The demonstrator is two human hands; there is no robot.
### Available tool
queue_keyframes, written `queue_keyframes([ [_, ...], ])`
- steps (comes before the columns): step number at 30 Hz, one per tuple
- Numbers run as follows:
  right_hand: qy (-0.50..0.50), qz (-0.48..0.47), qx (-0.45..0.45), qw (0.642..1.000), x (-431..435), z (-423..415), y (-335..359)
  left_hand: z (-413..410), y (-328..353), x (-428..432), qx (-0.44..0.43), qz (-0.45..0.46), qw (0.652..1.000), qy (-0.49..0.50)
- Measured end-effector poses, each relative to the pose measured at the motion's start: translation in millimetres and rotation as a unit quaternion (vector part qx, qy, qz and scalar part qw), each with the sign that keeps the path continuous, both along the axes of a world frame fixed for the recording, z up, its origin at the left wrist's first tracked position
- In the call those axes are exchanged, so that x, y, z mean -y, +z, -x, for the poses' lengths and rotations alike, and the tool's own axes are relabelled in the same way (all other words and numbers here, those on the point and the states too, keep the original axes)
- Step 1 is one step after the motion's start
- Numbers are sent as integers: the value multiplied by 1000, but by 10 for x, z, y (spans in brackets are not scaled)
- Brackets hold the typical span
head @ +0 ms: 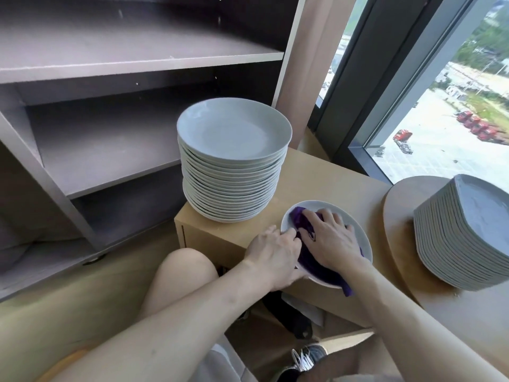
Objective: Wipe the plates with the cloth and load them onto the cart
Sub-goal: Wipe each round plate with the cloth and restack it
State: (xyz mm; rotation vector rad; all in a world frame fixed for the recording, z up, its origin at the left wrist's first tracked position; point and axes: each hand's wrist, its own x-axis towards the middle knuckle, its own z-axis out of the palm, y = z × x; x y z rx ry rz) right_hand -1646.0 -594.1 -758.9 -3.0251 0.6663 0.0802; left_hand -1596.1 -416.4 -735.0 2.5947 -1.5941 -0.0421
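Forearms: our 2 bare forearms [170, 334] reach from the near edge toward the far right, above a bare knee [181, 274] and a laced grey shoe [305, 357].
Left hand: our left hand [275, 252] grips the near-left rim of 1 round white ceramic plate [355, 224], thumb on top, fingers curled under the edge.
Right hand: our right hand [330, 241] lies flat on the crumpled purple cloth [319, 271], fingers slightly spread, pressing it into the plate's well.
Plate's place: it rests on the near-right part of the light wooden box [209, 235].
Stacks: 1 tall stack of round white plates [234, 172] stands at the box's far-left corner; 1 stack of squarish grey-white plates [462, 238] sits on a rounded wooden tabletop [399, 216] to the right.
Cart: the grey shelved unit [110, 150] on the left, which we take to be the cart, has its open shelves facing us.
Handling: we judge the plate stiff, brittle, fairly heavy and slick with glaze, so we would lift it by opposite rim edges, thumbs above and fingers beneath. The cloth is soft and limp, best bunched under the palm. The tall stack looks top-heavy; we would carry only a few plates at once.
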Motion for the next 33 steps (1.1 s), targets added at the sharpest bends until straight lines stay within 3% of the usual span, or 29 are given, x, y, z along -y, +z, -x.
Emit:
queue_keyframes([
  [6, -34, 32, -23, 999, 115, 318, 83, 5, -21, -22, 16, -24, 1000, 2],
  [16, -53, -129, -30, 990, -194, 596, 136, 45, 18, -18, 43, -43, 998, 23],
  [23, -52, -192, 3, 980, -250, 463, 150, -8, 74, 12, -25, -22, 999, 39],
  [27, -40, -171, 29, 984, -227, 376, 87, 3, 81, 22, -89, -21, 995, 43],
  [33, -64, -82, 65, 992, -323, 152, -18, 33, 99, 26, -110, -11, 992, 59],
])
